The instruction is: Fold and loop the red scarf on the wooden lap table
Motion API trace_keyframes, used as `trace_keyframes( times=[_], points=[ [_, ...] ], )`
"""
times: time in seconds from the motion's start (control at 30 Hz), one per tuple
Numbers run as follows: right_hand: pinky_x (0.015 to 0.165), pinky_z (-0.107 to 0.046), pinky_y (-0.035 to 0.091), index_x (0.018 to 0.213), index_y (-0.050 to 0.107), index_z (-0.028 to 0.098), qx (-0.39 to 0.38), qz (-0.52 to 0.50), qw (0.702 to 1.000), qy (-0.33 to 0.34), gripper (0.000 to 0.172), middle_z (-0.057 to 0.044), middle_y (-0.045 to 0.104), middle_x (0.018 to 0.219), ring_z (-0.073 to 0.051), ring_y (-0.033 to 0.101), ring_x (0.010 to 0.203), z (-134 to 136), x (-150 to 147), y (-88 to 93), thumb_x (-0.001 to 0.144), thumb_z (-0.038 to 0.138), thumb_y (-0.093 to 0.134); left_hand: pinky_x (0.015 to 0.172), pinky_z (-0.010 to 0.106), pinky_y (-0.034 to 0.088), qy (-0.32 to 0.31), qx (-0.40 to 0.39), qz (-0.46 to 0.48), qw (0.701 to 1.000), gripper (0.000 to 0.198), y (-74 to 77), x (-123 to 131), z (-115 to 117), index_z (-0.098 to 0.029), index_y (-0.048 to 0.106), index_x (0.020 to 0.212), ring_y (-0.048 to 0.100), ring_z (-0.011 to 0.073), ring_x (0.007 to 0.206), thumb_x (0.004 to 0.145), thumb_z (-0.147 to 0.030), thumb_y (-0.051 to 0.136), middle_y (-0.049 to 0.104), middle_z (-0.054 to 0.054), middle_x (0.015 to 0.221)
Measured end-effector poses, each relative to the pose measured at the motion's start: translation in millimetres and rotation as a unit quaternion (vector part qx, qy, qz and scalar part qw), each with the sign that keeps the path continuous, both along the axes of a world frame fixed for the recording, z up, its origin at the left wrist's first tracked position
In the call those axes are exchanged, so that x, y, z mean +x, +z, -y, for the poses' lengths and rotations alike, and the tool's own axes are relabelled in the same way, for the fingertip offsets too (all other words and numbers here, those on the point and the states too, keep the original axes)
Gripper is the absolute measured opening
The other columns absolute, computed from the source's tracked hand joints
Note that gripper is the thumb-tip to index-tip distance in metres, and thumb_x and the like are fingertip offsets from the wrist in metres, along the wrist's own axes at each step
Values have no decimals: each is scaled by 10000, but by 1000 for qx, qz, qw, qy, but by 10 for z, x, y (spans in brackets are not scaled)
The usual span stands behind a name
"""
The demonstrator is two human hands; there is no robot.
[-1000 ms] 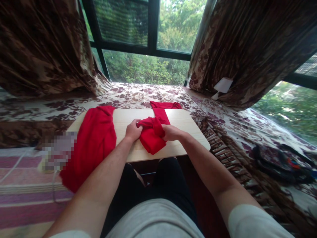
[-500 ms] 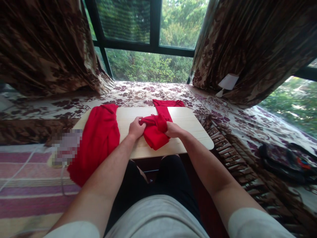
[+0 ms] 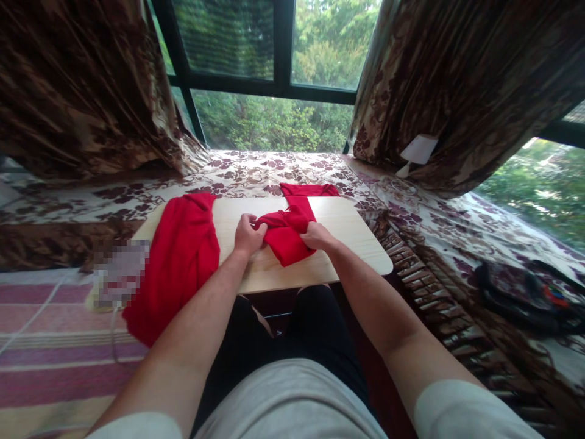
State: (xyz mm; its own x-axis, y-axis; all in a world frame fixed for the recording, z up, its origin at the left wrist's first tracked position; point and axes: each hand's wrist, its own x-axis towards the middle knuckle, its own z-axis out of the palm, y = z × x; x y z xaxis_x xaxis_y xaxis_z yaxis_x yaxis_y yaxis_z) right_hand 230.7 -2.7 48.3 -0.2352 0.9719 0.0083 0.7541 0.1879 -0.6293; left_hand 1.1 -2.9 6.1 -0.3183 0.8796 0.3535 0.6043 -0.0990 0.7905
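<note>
Plain red cloth, gathered along its far side, flatter toward the near edge, over the pale worktop

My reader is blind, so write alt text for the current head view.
A person's left hand and right hand grip opposite sides of a folded red cloth on a pale wooden table. A larger red cloth drapes over the table's left part. Behind are patterned curtains and a window showing greenery.
</note>
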Motion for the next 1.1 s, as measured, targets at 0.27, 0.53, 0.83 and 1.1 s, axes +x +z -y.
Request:
trace_keyframes(
  times=[0.27, 0.53, 0.83, 1.1],
  points=[
    [497, -309, 496, 705, 729, 197, -62, -30, 990, -127, 529, -56, 530, 396, -218, 590, 453, -218, -82, -181, 935, 601, 475, 643, 284, 390, -94, -22, -11, 995, 380, 56, -11, 106, -221, 507, 579, 489, 148, 613, 831, -502, 556, 515, -27, 571],
    [556, -290, 538, 679, 718, 169, -65, -35, 989, -128, 455, -108, 639, 508, -220, 667, 551, -130, -185, -168, 898, 530, 547, 599, 270, 358, -194, -17, -6, 981, 407, 57, 6, 148, -215, 471, 570, 422, 128, 583, 828, -513, 572, 445, -40, 555],
    [594, -265, 511, 812, 743, 135, -61, 64, 995, -52, 250, -141, 735, 716, -255, 719, 727, 27, -223, 11, 754, 373, 692, 526, 249, 324, -248, -41, 151, 956, 399, 30, -48, 123, -212, 440, 620, 389, 101, 547, 691, -461, 743, 440, -57, 582],
    [776, -383, 536, 1026, 740, 138, -10, 145, 989, -42, 376, -222, 730, 1075, -370, 696, 991, 68, -394, 46, 755, 396, 699, 581, 265, 428, -303, -76, 112, 943, 289, 56, 26, 251, -179, 594, 648, 514, 135, 619, 639, -414, 763, 584, -15, 655]
  ],
)
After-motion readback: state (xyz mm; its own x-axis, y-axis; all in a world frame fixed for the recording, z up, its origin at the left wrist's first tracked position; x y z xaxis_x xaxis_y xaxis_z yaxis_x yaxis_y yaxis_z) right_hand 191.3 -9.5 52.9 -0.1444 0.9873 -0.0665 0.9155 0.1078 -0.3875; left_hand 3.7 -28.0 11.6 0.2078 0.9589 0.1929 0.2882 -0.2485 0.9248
